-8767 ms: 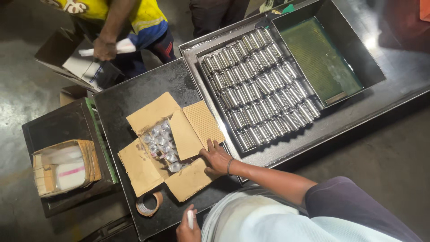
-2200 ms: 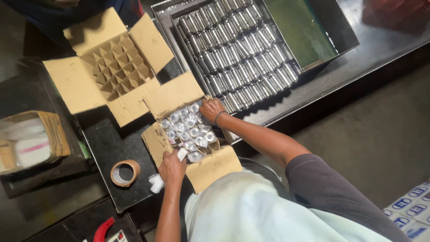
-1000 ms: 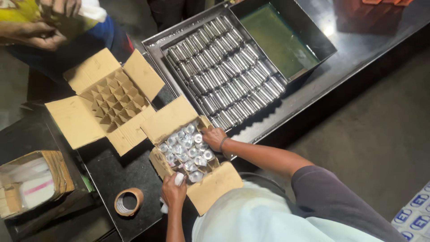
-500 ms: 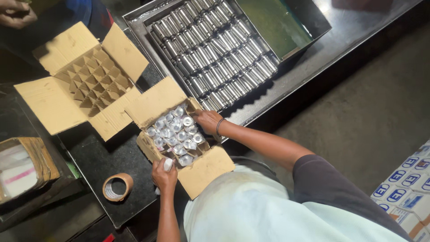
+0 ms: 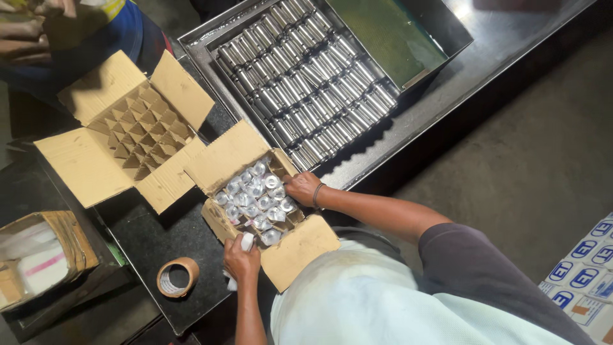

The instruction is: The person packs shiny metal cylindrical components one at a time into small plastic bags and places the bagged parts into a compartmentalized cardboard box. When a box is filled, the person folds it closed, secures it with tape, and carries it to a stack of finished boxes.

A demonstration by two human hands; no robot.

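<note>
An open cardboard box (image 5: 300, 249) sits on the black table in front of me, its cells filled with several small shiny wrapped cylinders (image 5: 255, 198). My left hand (image 5: 241, 262) is at the box's near edge, closed around one small white-wrapped cylinder (image 5: 246, 241). My right hand (image 5: 302, 188) rests on the box's right edge, fingers touching the cylinders there; a thin band circles its wrist. A second open cardboard box (image 5: 83, 166) with empty cardboard dividers (image 5: 143, 131) lies to the upper left, touching the first box's flap.
A metal tray (image 5: 204, 48) at the top holds rows of several bare metal cylinders (image 5: 306, 89), with a green-lined tray (image 5: 389, 32) beside it. A tape roll (image 5: 177, 277) lies at lower left. Another box (image 5: 45, 255) stands far left. Another person (image 5: 70, 25) is at top left.
My hands stay at the filled box, the left one still holding the white-wrapped cylinder at the near edge. The view has shifted slightly.
</note>
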